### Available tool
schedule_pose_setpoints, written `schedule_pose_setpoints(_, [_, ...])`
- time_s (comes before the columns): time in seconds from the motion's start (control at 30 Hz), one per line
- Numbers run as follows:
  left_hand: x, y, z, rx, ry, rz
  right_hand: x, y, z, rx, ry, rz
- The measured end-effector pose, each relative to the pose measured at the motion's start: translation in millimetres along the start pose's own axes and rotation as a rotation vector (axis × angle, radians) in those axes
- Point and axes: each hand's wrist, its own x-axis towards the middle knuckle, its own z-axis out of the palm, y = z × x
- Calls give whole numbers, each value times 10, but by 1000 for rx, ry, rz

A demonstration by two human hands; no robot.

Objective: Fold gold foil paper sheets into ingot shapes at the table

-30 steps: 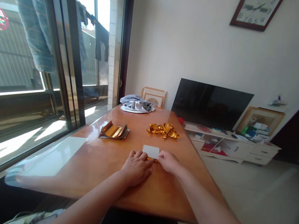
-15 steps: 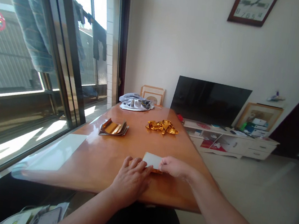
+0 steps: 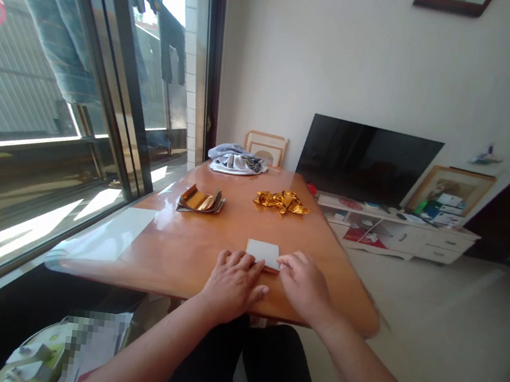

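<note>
My left hand (image 3: 232,281) flat, fingers spread, on tabletop (image 3: 172,255) at lower centre, my right hand (image 3: 304,284) pressing white folded sheet (image 3: 264,253), gold foil stack (image 3: 200,200) above left.

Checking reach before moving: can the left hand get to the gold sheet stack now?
Probably yes: only bare table lies between the left hand and the gold sheet stack, though it's a forward stretch.

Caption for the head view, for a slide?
Left hand and right hand touch a white sheet on the wooden table; foil stack and crumpled foil beyond.
</note>
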Motion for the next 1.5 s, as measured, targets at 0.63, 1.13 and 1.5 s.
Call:
schedule_pose_setpoints(0.63, [83, -62, 157, 19, 31, -2, -45, -38, 182, -255, -100, -102])
schedule_pose_setpoints(1.13, [59, 3, 189, 14, 58, 45, -66, -86, 196, -305, -235, -115])
schedule_pose_setpoints(1.5, [-42, 81, 247, -29, 40, -2, -62, -73, 164, -330, -266, -99])
